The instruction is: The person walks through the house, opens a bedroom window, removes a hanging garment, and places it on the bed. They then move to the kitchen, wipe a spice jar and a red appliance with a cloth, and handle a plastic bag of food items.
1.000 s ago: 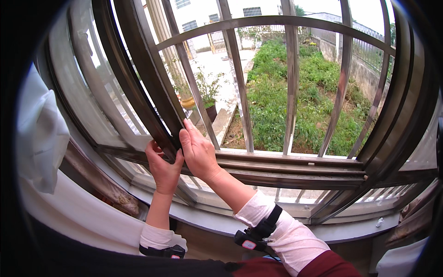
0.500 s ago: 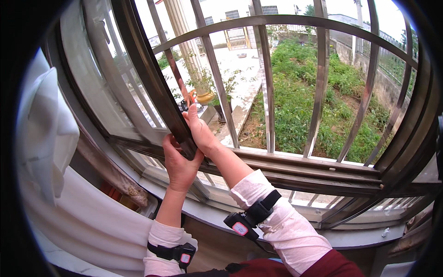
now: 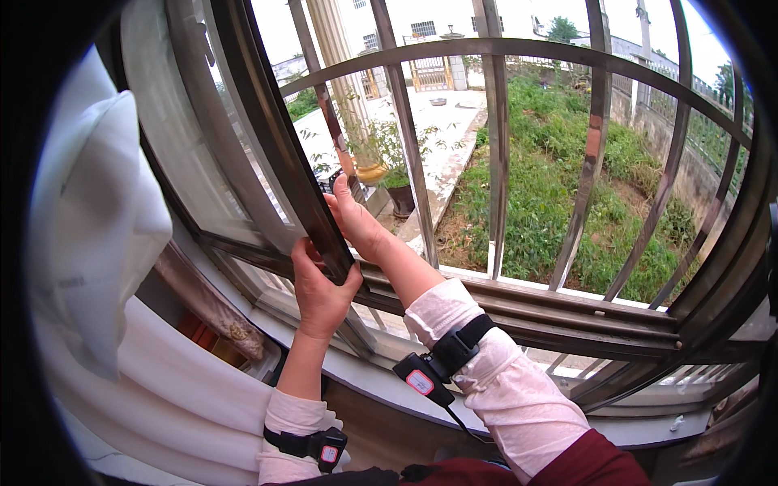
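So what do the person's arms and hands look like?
The left hand and right hand are bare. Both arms have pale pink sleeves, black straps and boxes with pink-edged labels. The right arm shows a dark red sleeve and thin black cable.

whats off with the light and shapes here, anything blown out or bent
In the head view, the courtyard paving is washed out almost to white; in the head view, the grille's crossbar bows in an arc toward the dark rim; also in the head view, the left hand and right hand look fairly clear, with no strong motion blur.
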`<move>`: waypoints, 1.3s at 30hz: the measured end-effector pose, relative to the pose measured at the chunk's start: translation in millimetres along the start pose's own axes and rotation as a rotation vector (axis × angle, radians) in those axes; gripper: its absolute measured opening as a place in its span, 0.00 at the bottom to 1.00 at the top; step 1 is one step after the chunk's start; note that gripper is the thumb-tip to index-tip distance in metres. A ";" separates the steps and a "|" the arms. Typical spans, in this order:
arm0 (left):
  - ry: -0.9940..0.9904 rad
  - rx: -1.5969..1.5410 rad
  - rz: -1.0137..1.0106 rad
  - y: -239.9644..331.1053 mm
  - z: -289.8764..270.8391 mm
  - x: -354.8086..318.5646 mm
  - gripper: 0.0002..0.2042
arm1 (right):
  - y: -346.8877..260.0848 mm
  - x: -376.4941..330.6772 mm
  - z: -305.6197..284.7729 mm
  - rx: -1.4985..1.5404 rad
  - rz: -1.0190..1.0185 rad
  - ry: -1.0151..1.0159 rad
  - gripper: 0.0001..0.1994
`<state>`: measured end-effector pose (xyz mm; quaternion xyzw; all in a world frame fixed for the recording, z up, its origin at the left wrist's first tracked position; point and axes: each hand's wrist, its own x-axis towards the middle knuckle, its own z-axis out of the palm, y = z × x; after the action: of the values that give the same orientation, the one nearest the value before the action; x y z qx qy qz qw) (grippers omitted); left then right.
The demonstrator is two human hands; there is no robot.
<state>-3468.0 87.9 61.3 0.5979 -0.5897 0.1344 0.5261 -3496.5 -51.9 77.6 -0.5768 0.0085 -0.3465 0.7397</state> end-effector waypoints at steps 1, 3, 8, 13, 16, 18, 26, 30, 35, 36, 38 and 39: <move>-0.006 -0.005 -0.004 -0.2 -0.7 0.3 0.34 | 0.8 3.4 -0.3 0.004 0.009 -0.008 0.53; -0.015 0.004 -0.022 -0.2 -1.8 0.6 0.34 | 0.2 8.6 0.2 0.008 0.047 -0.025 0.53; -0.001 0.039 -0.015 -1.6 -2.0 1.0 0.36 | -2.3 13.7 8.5 -0.015 0.142 -0.051 0.49; -0.008 0.039 0.013 -2.7 -3.2 0.6 0.36 | -1.2 20.6 20.8 -0.007 0.173 -0.104 0.48; -0.027 0.018 0.013 -2.3 -3.7 -0.2 0.36 | 1.4 28.3 26.9 -0.005 0.183 -0.128 0.48; -0.024 0.040 0.020 -2.1 -3.5 -0.4 0.36 | 2.8 35.1 30.1 -0.004 0.188 -0.139 0.47; -0.017 0.088 0.051 -3.1 -3.2 0.4 0.37 | 6.2 58.2 40.7 -0.013 0.190 -0.170 0.46; -0.011 0.079 0.072 -3.5 -2.7 0.8 0.37 | 9.0 58.5 39.3 -0.021 0.195 -0.171 0.45; -0.001 0.099 0.090 -4.3 -2.7 0.4 0.37 | 12.3 49.7 33.3 -0.020 0.207 -0.154 0.45; 0.001 0.109 0.090 -4.7 -2.4 0.3 0.37 | 12.4 48.8 32.4 -0.020 0.203 -0.154 0.45; 0.003 0.118 0.087 -5.2 -1.8 -0.1 0.37 | 13.3 45.2 29.1 -0.019 0.199 -0.144 0.44; 0.003 0.116 0.086 -5.8 -1.4 -0.1 0.37 | 14.3 43.0 26.7 -0.017 0.203 -0.143 0.44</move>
<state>-3462.5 87.6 59.1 0.6011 -0.6054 0.1917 0.4853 -3445.6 -50.4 90.9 -0.6025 0.0172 -0.2276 0.7648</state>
